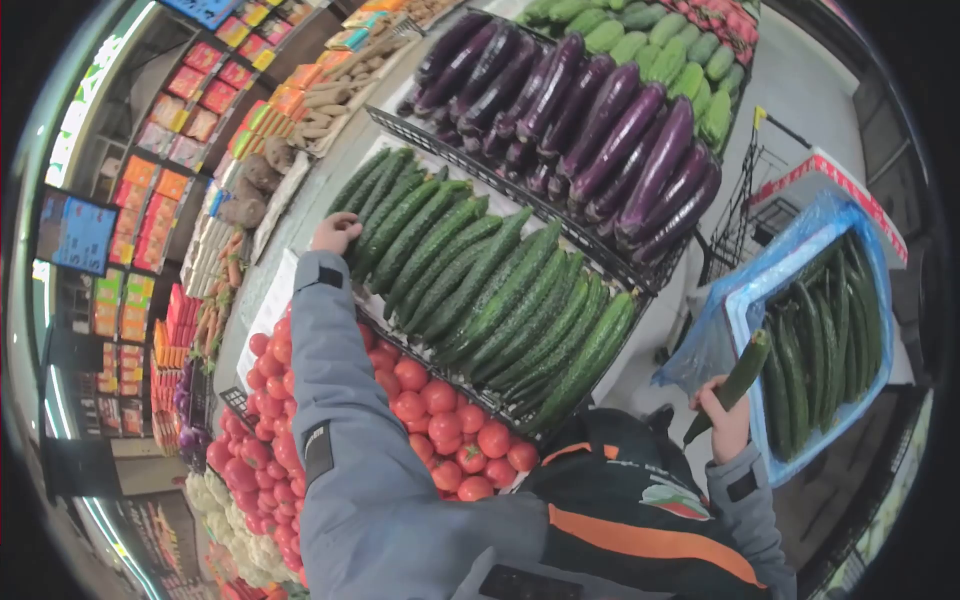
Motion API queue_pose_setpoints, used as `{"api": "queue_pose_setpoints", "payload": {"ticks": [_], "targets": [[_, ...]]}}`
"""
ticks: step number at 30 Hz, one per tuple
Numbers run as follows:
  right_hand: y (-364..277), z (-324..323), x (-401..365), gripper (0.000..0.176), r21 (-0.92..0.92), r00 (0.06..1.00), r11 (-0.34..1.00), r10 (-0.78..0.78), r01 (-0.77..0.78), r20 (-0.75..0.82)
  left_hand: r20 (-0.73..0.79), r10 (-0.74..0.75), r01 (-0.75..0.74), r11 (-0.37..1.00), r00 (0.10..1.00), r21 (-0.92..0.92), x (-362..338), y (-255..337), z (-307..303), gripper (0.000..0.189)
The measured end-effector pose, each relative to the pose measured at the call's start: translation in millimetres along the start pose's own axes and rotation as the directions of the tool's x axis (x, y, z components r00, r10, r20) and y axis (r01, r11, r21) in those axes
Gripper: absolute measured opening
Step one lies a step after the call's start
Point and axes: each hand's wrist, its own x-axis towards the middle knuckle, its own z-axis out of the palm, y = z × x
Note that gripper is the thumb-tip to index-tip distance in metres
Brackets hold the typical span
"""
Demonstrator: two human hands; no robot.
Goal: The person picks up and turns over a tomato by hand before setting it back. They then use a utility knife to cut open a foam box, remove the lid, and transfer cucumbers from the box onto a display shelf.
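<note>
My right hand is wrapped round a dark green cucumber, held tilted beside a plastic-lined box. More long cucumbers lie packed in that box. At the far left end of the display, my left hand rests against the cucumber ends with its fingers slightly bent and apart. Nothing shows in its grasp. The row of bumpy cucumbers lies side by side, slanting across the display.
Purple eggplants fill a black crate behind the row. Tomatoes are piled on the near side, under my left arm. Lighter green vegetables sit beyond the eggplants. A wire cart stands behind the box; packaged goods line shelves at left.
</note>
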Motion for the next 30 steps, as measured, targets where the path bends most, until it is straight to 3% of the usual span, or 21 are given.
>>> {"api": "queue_pose_setpoints", "payload": {"ticks": [3,6,11,16,18,21,24,27,30], "targets": [[3.5,8.2,-6.9,0.028,-0.024,0.998,0.998,0.051,-0.052,-0.046,-0.052,-0.017,0.016,1.0,0.999,-0.013,-7.4,6.6,4.3,0.019],[1.1,15.0,-9.7,0.021,-0.022,0.994,0.994,0.105,-0.106,-0.045,-0.118,0.055,-0.049,0.997,0.992,0.053,4.3,1.4,3.9,0.021],[-0.5,25.5,-10.3,0.02,-0.04,0.99,0.992,0.118,-0.121,-0.075,-0.078,0.174,-0.163,0.979,0.982,0.122,38.9,1.2,-8.5,0.023],[-2.3,29.3,-13.2,0.02,-0.057,0.988,0.988,0.139,-0.143,-0.067,-0.049,0.236,-0.218,0.946,0.971,0.242,46.1,-0.8,7.6,0.029],[3.2,26.7,-17.0,0.02,-0.06,0.988,0.988,0.138,-0.142,-0.066,-0.004,0.234,-0.226,0.943,0.972,0.246,30.9,9.8,14.3,0.044],[-0.9,26.8,-18.3,0.022,-0.025,0.983,0.986,0.161,-0.163,-0.091,-0.09,0.186,-0.152,0.943,0.978,0.297,16.6,19.3,17.1,0.027],[-1.6,23.6,-17.9,0.021,-0.026,0.985,0.988,0.148,-0.151,-0.085,-0.115,0.263,-0.211,0.916,0.958,0.341,22.6,19.8,12.2,0.025],[-2.6,20.0,-13.4,0.022,0.026,0.99,0.992,0.124,-0.123,-0.06,-0.156,0.42,-0.4,0.905,0.894,0.145,-50.0,72.1,19.2,0.032],[0.7,15.3,-5.9,0.023,0.028,0.995,0.996,0.088,-0.087,-0.048,-0.015,0.604,-0.604,0.797,0.796,0.006,-159.9,129.8,57.6,0.027]]}}
